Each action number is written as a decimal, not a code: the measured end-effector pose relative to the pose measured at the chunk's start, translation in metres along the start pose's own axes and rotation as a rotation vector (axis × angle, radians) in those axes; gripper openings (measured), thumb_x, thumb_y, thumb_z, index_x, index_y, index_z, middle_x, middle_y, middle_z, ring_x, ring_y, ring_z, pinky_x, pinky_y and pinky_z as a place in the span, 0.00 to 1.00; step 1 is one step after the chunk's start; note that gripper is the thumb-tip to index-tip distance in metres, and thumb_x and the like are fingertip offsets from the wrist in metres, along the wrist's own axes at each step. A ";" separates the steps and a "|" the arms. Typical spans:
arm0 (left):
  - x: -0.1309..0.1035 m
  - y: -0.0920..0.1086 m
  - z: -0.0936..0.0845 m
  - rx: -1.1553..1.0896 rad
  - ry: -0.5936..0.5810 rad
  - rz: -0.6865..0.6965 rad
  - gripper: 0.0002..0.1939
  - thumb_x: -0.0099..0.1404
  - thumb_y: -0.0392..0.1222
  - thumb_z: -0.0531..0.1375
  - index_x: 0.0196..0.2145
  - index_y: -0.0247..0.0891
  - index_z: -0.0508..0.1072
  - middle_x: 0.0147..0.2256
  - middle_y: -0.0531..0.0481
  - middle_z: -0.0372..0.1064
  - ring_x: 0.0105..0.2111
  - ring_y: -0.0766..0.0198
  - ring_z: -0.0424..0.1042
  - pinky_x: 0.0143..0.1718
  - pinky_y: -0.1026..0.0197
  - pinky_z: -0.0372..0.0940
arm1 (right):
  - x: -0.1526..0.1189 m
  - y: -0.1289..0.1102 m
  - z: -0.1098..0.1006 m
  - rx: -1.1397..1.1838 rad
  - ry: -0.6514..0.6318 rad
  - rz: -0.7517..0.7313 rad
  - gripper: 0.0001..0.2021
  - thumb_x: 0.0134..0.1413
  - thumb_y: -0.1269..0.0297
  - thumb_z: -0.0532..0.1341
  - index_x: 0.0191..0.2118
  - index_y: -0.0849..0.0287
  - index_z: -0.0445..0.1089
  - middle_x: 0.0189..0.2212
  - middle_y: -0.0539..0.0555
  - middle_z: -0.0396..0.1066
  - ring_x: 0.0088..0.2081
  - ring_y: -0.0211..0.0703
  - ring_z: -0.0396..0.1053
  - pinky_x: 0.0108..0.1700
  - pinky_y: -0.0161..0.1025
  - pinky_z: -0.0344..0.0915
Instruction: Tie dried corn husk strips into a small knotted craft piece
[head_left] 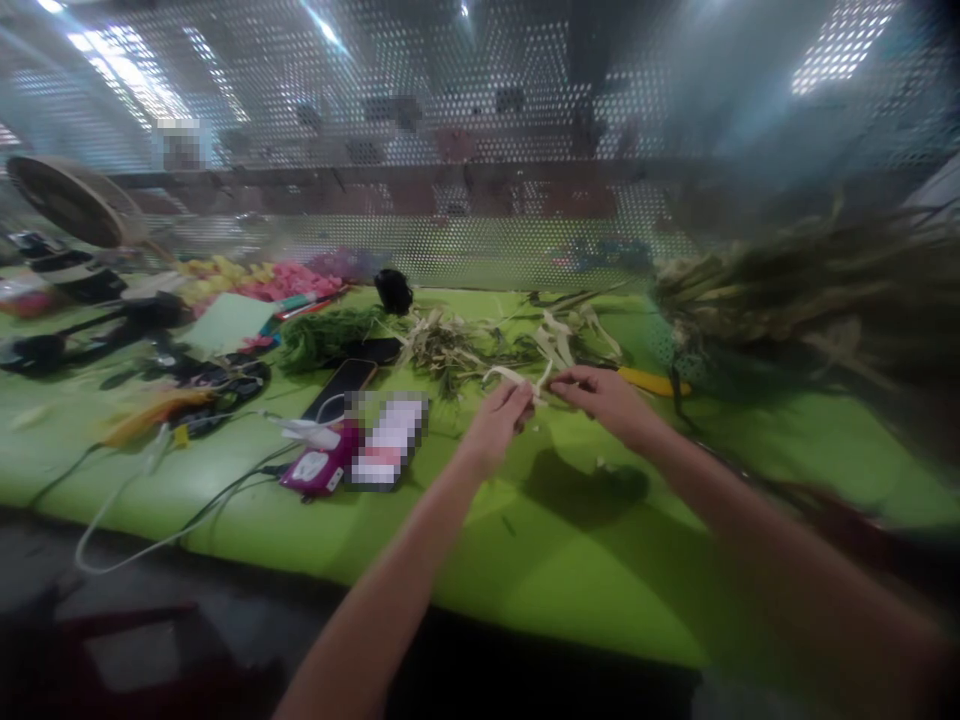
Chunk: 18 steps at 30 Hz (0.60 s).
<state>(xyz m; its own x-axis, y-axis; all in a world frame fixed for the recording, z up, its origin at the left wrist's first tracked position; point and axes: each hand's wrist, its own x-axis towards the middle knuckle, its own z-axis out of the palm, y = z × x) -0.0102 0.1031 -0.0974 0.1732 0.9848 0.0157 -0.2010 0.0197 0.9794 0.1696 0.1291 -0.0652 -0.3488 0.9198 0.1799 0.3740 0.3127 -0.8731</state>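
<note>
Between my hands, over the green tabletop [480,560], is a pale curled strip [504,373] that looks like dried leaf or husk. My left hand [502,420] pinches it, fingers pressed together. Close on the right, my right hand [592,395] has its thumb and fingertips together at the strip's other end; whether they grip it is blurred. Just beyond lie loose pale strips [559,335] and a heap of dry stalks [439,345]. A yellow-handled tool [649,382] lies behind my right hand.
Left of my hands are a lit phone [390,440], a purple power box [322,465] with cables, a dark phone [341,388] and a green fibre bundle [322,335]. A big dried-stalk bundle [810,290] stands at right. A fan [71,200] and a perforated screen [450,230] are behind.
</note>
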 end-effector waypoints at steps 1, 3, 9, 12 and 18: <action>-0.001 -0.001 0.001 0.029 -0.016 0.002 0.20 0.62 0.58 0.59 0.29 0.37 0.63 0.22 0.57 0.54 0.21 0.74 0.53 0.21 0.68 0.46 | -0.001 -0.002 0.001 0.041 0.000 0.018 0.16 0.51 0.48 0.64 0.33 0.59 0.75 0.26 0.51 0.72 0.26 0.38 0.63 0.28 0.35 0.57; -0.002 -0.002 0.004 0.106 -0.053 0.010 0.19 0.64 0.58 0.57 0.30 0.37 0.65 0.23 0.55 0.58 0.22 0.72 0.55 0.22 0.67 0.49 | -0.002 -0.004 0.004 0.153 0.025 0.060 0.17 0.47 0.47 0.66 0.31 0.59 0.73 0.26 0.50 0.71 0.26 0.38 0.63 0.28 0.35 0.57; 0.000 -0.007 0.004 0.246 -0.067 0.097 0.20 0.67 0.57 0.54 0.30 0.37 0.68 0.25 0.52 0.60 0.25 0.68 0.58 0.27 0.63 0.54 | -0.003 -0.005 0.010 0.342 0.096 0.107 0.18 0.41 0.50 0.70 0.26 0.59 0.68 0.22 0.47 0.63 0.24 0.34 0.56 0.27 0.35 0.54; 0.000 -0.010 0.005 0.242 -0.061 0.097 0.20 0.65 0.59 0.55 0.30 0.37 0.67 0.25 0.53 0.57 0.24 0.69 0.55 0.26 0.64 0.53 | -0.003 -0.005 0.012 0.315 0.160 0.084 0.16 0.43 0.53 0.68 0.26 0.58 0.66 0.21 0.45 0.60 0.24 0.34 0.54 0.27 0.35 0.53; -0.005 -0.004 0.007 0.187 -0.055 0.053 0.18 0.65 0.57 0.57 0.31 0.38 0.69 0.28 0.52 0.62 0.29 0.67 0.60 0.32 0.63 0.57 | -0.001 0.002 0.010 0.232 0.193 0.064 0.12 0.48 0.55 0.65 0.27 0.57 0.65 0.22 0.46 0.61 0.24 0.35 0.55 0.27 0.35 0.56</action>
<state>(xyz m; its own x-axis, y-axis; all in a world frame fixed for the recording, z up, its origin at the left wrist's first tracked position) -0.0033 0.0965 -0.1003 0.2210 0.9725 0.0739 -0.0298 -0.0690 0.9972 0.1623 0.1260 -0.0714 -0.1529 0.9709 0.1842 0.1765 0.2102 -0.9616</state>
